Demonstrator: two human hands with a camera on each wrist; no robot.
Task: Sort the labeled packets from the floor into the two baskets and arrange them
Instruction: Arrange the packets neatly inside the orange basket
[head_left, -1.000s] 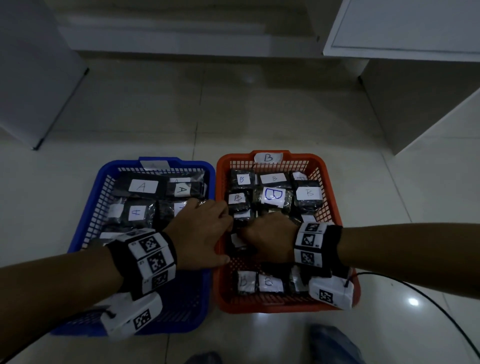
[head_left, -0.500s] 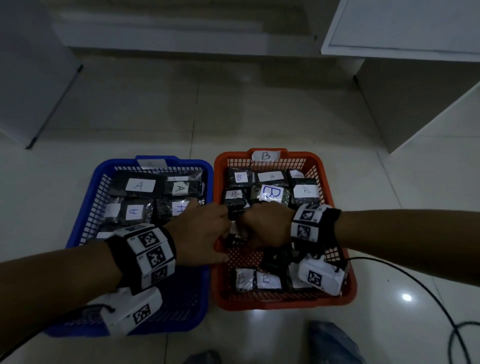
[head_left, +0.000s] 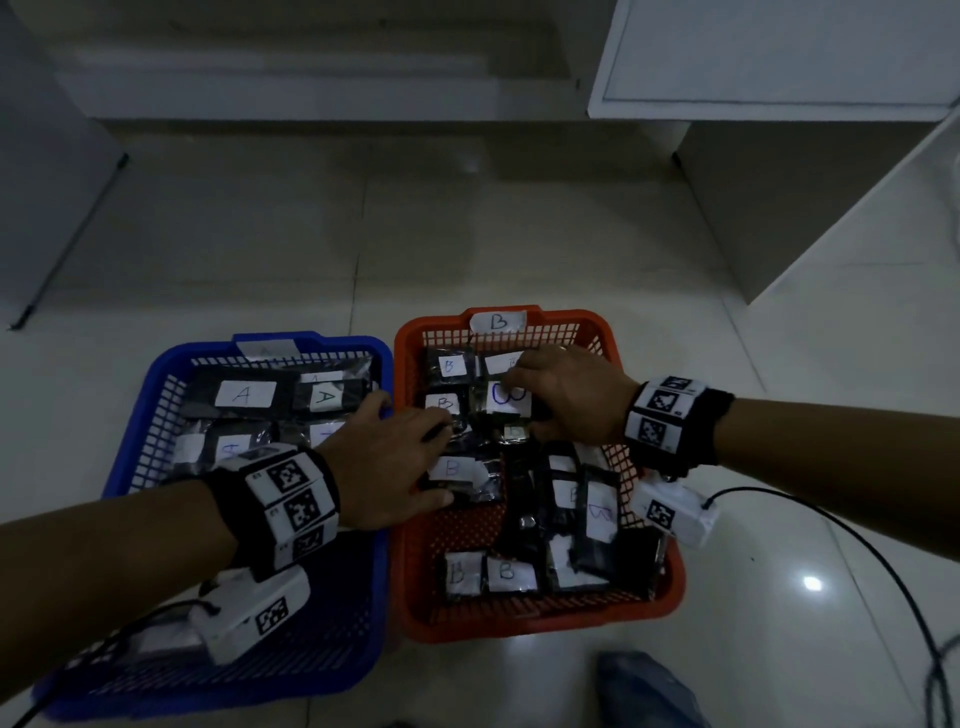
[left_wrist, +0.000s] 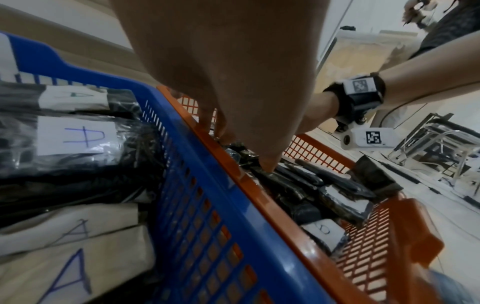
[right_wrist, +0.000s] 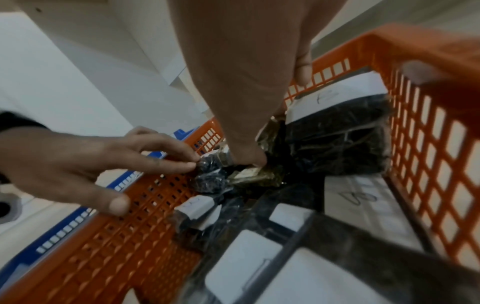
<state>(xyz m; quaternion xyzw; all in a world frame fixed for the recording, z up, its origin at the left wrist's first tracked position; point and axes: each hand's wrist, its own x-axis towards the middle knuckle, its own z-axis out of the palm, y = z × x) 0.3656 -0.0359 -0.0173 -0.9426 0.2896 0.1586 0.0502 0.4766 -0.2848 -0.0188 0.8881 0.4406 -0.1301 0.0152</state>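
Both hands reach into the orange basket (head_left: 647, 603) at centre right of the head view. Left hand (head_left: 387, 462) crosses over the rim from the blue basket (head_left: 150, 410) at lower left, its fingertips (right_wrist: 182, 158) pinching a small dark crinkled packet (right_wrist: 210, 176) against the orange side wall. Right hand (head_left: 566, 397), higher in the frame, presses down with fingers curled onto a B-labelled packet (head_left: 506, 397); whether it actually grips it, I cannot tell. Other B-labelled packets lie across the orange basket, some tilted; A-labelled packets (head_left: 244, 393) fill the blue one.
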